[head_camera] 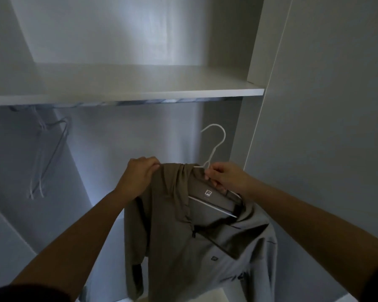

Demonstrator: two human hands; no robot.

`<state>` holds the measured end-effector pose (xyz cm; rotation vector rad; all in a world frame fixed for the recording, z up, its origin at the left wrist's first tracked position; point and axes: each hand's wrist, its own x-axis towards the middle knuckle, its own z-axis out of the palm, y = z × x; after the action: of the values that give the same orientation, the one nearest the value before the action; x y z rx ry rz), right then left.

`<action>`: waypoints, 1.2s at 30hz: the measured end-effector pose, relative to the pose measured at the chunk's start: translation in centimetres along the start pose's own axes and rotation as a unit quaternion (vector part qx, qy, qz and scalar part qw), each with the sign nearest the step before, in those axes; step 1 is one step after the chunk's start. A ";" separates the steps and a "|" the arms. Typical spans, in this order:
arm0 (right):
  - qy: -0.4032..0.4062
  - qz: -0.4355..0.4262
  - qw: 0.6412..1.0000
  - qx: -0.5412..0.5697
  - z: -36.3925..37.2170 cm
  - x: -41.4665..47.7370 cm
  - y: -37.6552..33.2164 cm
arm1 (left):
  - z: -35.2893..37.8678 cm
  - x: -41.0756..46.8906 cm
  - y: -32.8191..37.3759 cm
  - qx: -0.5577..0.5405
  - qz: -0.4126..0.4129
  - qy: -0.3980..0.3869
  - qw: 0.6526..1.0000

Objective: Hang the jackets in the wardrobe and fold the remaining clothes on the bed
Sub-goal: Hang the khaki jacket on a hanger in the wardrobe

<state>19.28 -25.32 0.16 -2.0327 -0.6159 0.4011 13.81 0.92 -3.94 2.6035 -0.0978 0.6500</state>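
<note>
Jacket (pixel 183 247) hangs below both grips | left grip (pixel 138 177) pinches its shoulder | right grip (pixel 225 177) holds hanger (pixel 210 156) neck

Jacket (pixel 183 247) on hanger (pixel 214 147) is below shelf (pixel 140 83), right of spare hangers (pixel 42 160).

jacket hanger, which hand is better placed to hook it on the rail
Right, probably. The right hand grips the hanger just below its hook, so it can steer it up to the rail; the left hand only holds the jacket at its shoulder.
</note>
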 end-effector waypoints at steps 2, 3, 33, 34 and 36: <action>0.033 0.000 0.999 -0.032 0.3 2.7 0.4 | 0.9 2.2 -2.4 -0.027 0.006 -0.036 0.999; 0.049 -0.006 0.997 -0.054 0.4 4.1 0.6 | 1.2 3.2 -3.6 -0.046 0.008 -0.047 0.998; 0.251 -0.065 0.957 -0.127 -2.1 33.5 3.3 | 10.8 25.9 -18.2 -0.039 0.024 0.030 0.999; 0.259 -0.067 0.955 -0.130 -2.4 34.2 2.9 | 10.5 26.6 -18.2 -0.034 0.030 0.034 0.998; 0.269 -0.069 0.952 -0.132 -2.7 35.3 2.4 | 10.1 27.7 -18.5 -0.024 0.038 0.049 0.998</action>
<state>50.24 -8.07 -1.81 -2.2038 -0.4805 -0.3329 45.94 14.10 -6.68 2.5267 -0.1811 0.7909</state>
